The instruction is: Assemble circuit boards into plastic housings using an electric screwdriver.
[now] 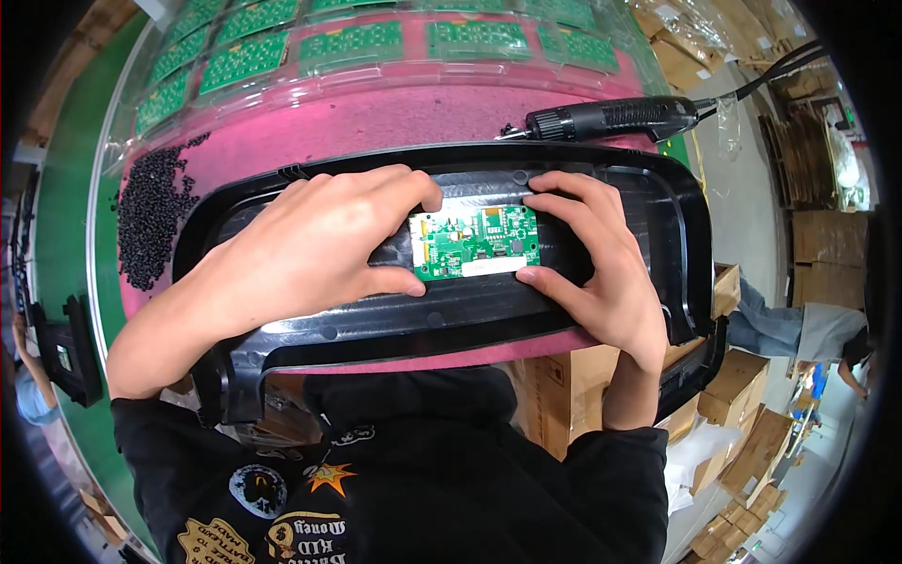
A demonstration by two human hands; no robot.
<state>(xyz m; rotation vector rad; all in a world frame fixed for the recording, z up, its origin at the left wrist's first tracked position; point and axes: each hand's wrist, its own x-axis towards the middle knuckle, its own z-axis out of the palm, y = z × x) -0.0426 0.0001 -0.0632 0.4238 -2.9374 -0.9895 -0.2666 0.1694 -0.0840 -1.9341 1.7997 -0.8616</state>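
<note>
A green circuit board (477,246) with a white connector at its left end and a white strip along its near edge sits within a large black plastic housing (376,324). My left hand (324,235) has its thumb and fingers curled round the board's left end. At the right end, the thumb of my right hand (601,254) touches the near corner, and its fingertips rest by the far corner. Between them the two hands hold the board at both ends. Whether the board lies flat on the housing's floor I cannot tell.
Beyond the housing lies a black electric screwdriver (611,117), its cable running off right. A heap of small black screws (155,216) is on the pink mat (357,122) at left. Clear trays (357,75) hold several green boards. Cardboard boxes (568,385) stand below right; people work at both sides.
</note>
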